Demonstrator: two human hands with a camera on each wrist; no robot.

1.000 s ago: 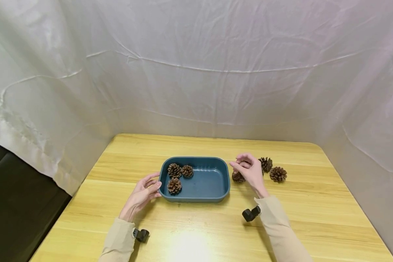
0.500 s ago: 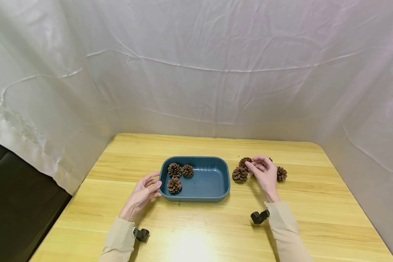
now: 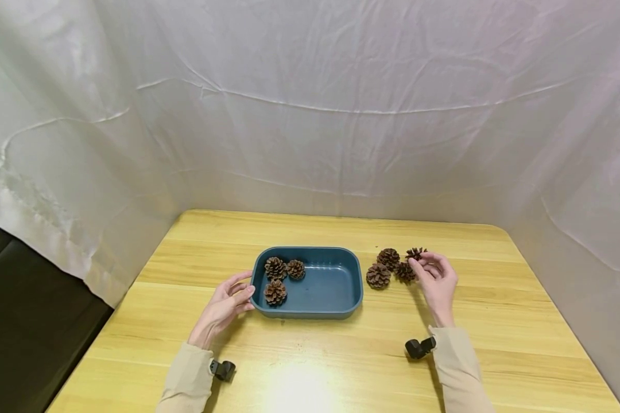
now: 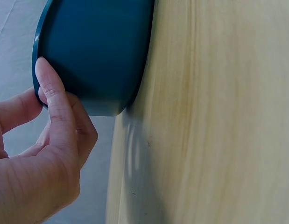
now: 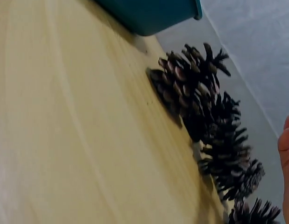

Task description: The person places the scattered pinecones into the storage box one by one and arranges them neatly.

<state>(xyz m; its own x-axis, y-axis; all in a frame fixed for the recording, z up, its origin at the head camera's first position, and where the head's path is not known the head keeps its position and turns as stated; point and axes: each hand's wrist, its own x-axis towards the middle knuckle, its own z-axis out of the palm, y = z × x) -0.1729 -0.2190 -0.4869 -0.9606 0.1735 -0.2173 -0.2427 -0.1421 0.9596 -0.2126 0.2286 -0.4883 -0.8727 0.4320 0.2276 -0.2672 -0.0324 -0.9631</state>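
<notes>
At the far left, a smooth black surface (image 3: pixel 26 321) is seen beside a wrinkled whitish cloth backdrop (image 3: pixel 341 126). On the pale yellow wood-grain worktop (image 3: pixel 496 350), a deep, rounded-rectangular teal tray (image 3: pixel 322 295) is set. Its nine o'clock end is pinched between the thumb and fingers of the left hand (image 3: pixel 224 304), below which a black wrist camera (image 3: pixel 223 370) is worn on a beige sleeve (image 3: pixel 186 378).

Inside the tray, three brown woody pine cones are grouped about its left half: one (image 3: pixel 275 268) at ten o'clock, a smaller one (image 3: pixel 295 269) just beside it, and another (image 3: pixel 275 292) between eight and nine.

Beyond the tray's three o'clock end, four more cones are clustered on the worktop: the nearest (image 3: pixel 379 276), one (image 3: pixel 388 257) at its one o'clock, one (image 3: pixel 405 272) at its three o'clock, and a spiky one (image 3: pixel 415 253) partly covered by the fingertips of the right hand (image 3: pixel 436 281). That hand's fingers are bent; whether anything is gripped cannot be told.
</notes>
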